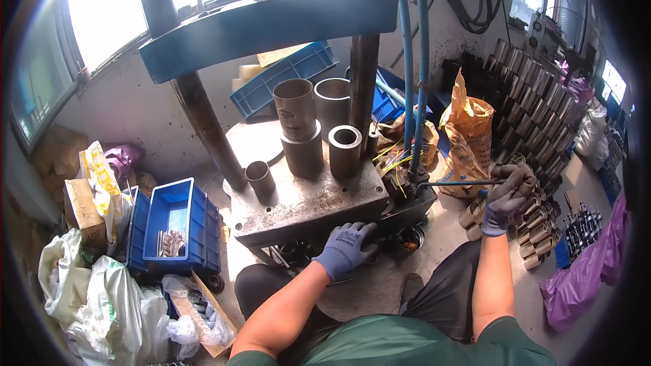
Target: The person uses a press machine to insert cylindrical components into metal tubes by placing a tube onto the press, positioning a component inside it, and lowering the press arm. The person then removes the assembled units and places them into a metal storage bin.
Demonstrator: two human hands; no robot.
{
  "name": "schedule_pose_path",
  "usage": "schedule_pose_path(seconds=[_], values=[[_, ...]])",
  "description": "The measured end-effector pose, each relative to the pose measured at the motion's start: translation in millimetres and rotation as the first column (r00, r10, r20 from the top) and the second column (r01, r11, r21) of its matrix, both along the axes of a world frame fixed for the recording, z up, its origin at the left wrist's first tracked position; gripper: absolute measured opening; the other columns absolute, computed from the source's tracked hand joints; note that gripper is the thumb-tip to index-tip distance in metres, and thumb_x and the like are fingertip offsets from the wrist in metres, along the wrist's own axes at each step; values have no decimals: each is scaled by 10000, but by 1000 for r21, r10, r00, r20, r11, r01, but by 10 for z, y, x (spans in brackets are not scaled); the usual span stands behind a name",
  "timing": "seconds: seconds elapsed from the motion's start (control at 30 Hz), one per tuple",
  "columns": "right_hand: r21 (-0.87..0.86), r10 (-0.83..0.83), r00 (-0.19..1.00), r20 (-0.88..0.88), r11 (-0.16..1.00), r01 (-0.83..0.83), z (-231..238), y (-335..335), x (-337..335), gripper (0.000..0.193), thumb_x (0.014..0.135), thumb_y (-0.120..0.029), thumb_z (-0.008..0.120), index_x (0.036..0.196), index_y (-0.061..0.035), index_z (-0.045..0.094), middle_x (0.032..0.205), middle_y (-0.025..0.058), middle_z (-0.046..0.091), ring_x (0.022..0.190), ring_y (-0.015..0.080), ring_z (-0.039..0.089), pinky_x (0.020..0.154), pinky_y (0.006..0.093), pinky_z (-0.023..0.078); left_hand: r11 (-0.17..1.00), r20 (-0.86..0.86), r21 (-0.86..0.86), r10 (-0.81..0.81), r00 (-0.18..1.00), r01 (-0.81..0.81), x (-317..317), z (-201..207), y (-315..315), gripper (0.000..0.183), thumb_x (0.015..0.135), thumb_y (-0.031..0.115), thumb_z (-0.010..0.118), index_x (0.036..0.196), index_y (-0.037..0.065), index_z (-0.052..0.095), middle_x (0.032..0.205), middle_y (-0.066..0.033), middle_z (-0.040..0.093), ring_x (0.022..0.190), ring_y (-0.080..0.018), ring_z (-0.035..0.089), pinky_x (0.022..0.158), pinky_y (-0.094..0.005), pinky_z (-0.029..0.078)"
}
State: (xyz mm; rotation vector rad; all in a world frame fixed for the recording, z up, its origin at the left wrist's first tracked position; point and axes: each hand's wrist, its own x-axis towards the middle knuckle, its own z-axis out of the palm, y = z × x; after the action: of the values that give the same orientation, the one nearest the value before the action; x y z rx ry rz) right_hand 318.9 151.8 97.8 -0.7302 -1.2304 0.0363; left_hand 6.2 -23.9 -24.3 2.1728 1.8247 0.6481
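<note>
My right hand [507, 196], in a grey work glove, is wrapped round the end of a long thin lever [456, 183] that runs left to the press. My left hand [344, 249], gloved too, lies against the front edge of the steel press table [305, 215], fingers extended, holding nothing. On the table, a metal sleeve [294, 108] stands upright on a thicker cylinder [303, 156]. Around it are a wide cylinder [332, 105], a thick-walled ring [344, 152] and a small tube [260, 179]. Above them spans the blue crossbeam [271, 30] of the press.
Blue crates [178, 224] and white sacks [95, 291] lie at the left. Blue hoses [413, 61] hang beside the press. At the right are a paper sack [468, 135], stacked metal sleeves [529, 95], loose sleeves [539, 234] and a purple bag [586, 278].
</note>
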Motion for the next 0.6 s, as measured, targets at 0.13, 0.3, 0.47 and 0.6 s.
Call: schedule_pose_path(seconds=[0.13,0.3,0.47,0.6], values=[[65,111,988,-110,992,-104,425,413,-409,264,1108,-251,524,949,-41,548,726,54,640,616,128,607,613,273,477,896,524,150,287,802,-419,-206,-54,408,648,874,249,788,1444,57,546,1327,-218,620,1272,-361,587,1101,-435,462],[68,192,946,-263,981,-180,445,638,-646,256,1081,-192,589,898,-17,627,752,62,686,678,119,648,635,282,523,667,675,277,377,634,-692,-573,-77,1235,1070,743,230,933,1568,-28,301,1480,-220,473,1393,-312,477,1164,-391,404],[109,156,951,-268,985,-131,438,536,-659,222,1084,-133,565,1147,32,699,882,98,724,776,156,692,721,290,566,646,716,331,303,629,-688,-625,-69,1842,1160,670,289,979,1565,22,292,1483,-208,492,1377,-300,492,1140,-387,424],[130,210,938,-274,975,-180,493,480,-635,289,1087,-97,536,1310,46,654,980,122,727,842,178,703,773,301,582,531,734,338,368,571,-777,-634,-144,2032,1038,658,288,976,1492,73,397,1372,-166,607,1257,-295,604,1057,-391,494]])
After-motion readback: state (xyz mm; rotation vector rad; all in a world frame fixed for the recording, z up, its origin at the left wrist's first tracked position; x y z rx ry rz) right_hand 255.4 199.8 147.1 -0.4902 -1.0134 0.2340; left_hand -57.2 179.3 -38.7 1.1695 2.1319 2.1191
